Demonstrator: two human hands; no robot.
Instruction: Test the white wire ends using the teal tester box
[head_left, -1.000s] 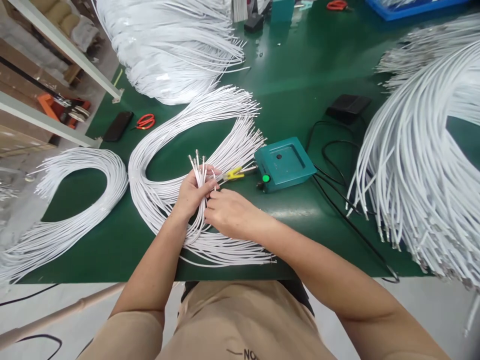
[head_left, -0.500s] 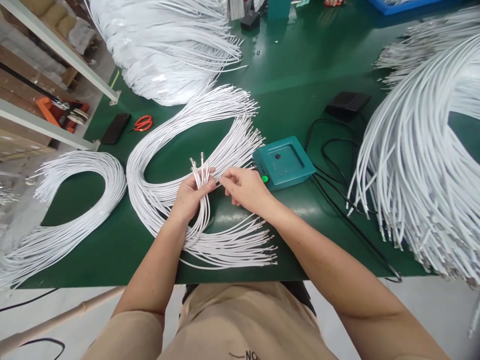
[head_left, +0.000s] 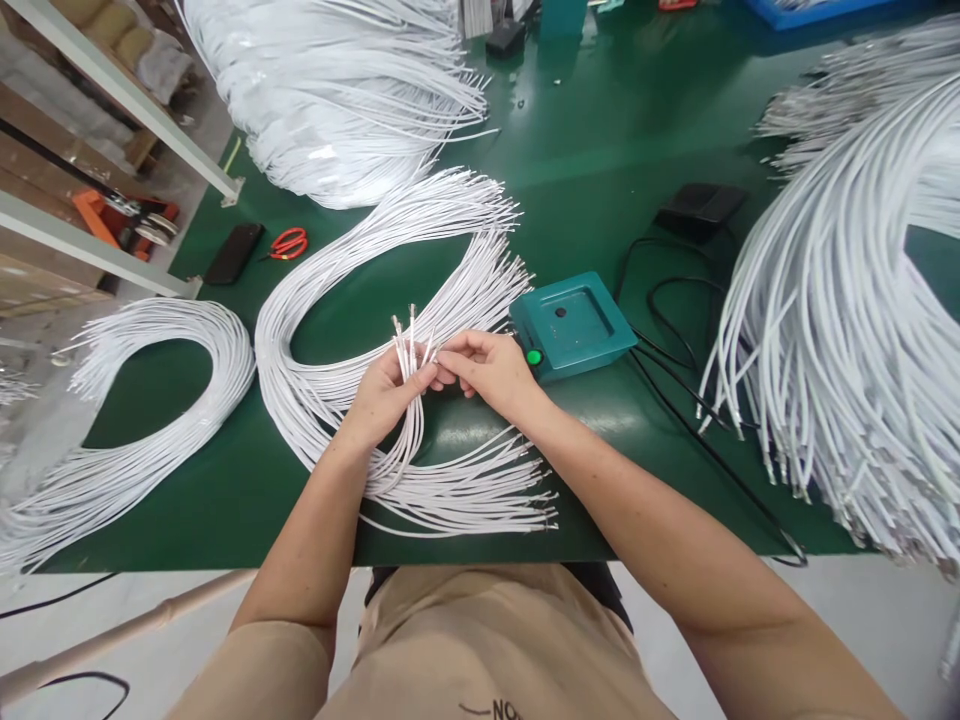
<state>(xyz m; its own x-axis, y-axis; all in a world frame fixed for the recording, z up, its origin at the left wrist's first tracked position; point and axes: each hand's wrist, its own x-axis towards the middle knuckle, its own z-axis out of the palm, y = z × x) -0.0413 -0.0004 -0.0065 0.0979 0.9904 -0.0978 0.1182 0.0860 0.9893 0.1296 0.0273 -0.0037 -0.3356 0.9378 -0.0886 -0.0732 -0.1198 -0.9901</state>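
Note:
My left hand (head_left: 379,396) is closed around a few white wires (head_left: 409,422), whose ends with small metal tips stand up above the thumb. My right hand (head_left: 489,370) pinches at a white wire end beside the left thumb, and the fingertips of both hands meet there. The pinched part is mostly hidden by the fingers. Under and behind the hands a large looped bundle of white wires (head_left: 279,345) lies on the green table (head_left: 585,480), its tipped ends fanned to the right.
Right of my hands sits a teal device (head_left: 574,325) with a green button and black cables. Red-handled scissors (head_left: 288,243) and a black phone (head_left: 234,253) lie at the left. More white wire bundles occupy the left (head_left: 217,350), back (head_left: 337,90) and right (head_left: 817,330).
My right hand has closed the small gap to the left hand, and its fingertips now touch the left thumb area. The held wire ends have shifted slightly right.

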